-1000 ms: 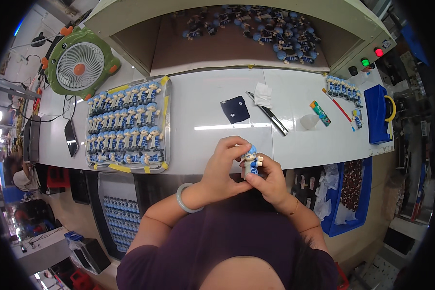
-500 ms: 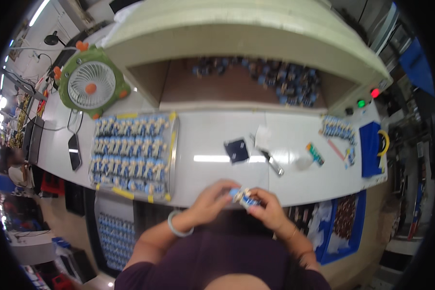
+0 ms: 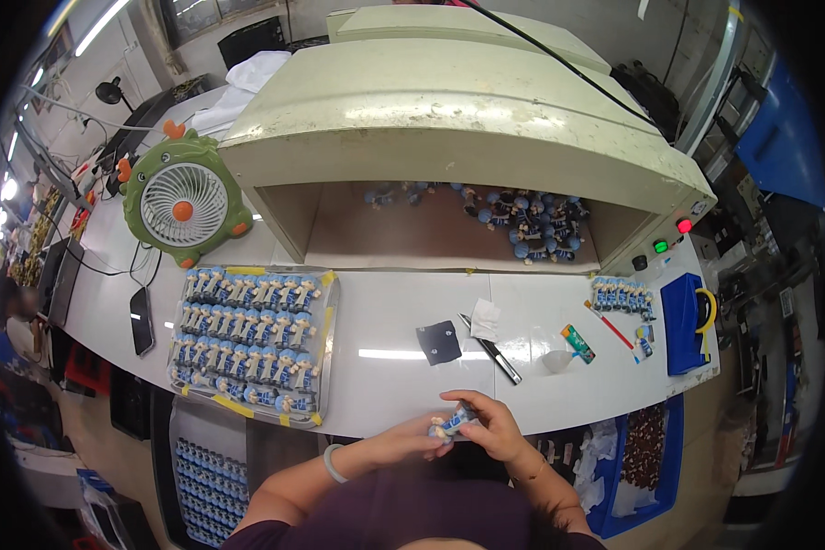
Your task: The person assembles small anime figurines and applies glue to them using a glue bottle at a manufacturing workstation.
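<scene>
Both my hands meet just below the white table's (image 3: 385,367) front edge, around one small blue-and-cream figurine (image 3: 453,423). My left hand (image 3: 403,445) pinches its lower end. My right hand (image 3: 492,424) wraps over its top from the right. A pale bracelet rings my left wrist. To the left on the table lies a tray (image 3: 325,353) packed with rows of several similar figurines.
A green fan (image 3: 179,206) stands at the back left beside a dark phone (image 3: 141,320). A large beige hood (image 3: 467,119) shelters a pile of figurines (image 3: 532,225). A black square pad (image 3: 438,342), a knife-like tool (image 3: 497,348), white tissue, and a blue box (image 3: 683,323) lie right.
The view has tilted upward, so the table sits lower and the hood fills the top. My hands stay together on the figurine, now lower in the picture.
</scene>
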Motion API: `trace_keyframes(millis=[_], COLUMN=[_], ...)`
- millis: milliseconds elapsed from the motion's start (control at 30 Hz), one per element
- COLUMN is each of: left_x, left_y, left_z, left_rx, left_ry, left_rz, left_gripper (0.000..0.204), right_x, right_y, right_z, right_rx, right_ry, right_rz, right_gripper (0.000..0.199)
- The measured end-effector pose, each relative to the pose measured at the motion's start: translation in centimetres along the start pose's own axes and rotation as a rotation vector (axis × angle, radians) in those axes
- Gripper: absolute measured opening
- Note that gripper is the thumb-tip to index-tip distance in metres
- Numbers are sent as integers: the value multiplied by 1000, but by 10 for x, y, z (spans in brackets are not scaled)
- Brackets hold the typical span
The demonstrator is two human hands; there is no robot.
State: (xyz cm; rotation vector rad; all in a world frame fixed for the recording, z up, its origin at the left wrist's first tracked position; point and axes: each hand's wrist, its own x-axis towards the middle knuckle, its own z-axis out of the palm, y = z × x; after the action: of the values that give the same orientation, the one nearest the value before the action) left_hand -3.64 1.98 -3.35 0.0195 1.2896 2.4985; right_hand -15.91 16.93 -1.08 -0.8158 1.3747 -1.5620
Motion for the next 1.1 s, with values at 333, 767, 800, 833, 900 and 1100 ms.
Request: trace_keyframes(millis=[333,767,800,833,900,1100], left_x=[-3,-5,-5,-4,-4,1], left_y=[5,11,12,14,15,13], left_z=[-5,0,1,2,3,1], left_rx=[23,40,40,42,31,80], left_ry=[189,239,234,217,217,334], left_rz=[58,45,38,46,43,128], left_gripper=[27,28,28,28,28,29], right_x=[-34,-18,-20,-20,-20,-33], right_y=[-38,-85,-87,-88,-82,-64], right_z=[-18,1,3,2,0,-14], right_rx=[65,168,122,122,158,225], right_ry=[-502,-1212,-1159,-1142,-1193,-1203], right_rz=[-436,-573,-592,-592,-634,-657], right_gripper=[22,25,26,26,30,34])
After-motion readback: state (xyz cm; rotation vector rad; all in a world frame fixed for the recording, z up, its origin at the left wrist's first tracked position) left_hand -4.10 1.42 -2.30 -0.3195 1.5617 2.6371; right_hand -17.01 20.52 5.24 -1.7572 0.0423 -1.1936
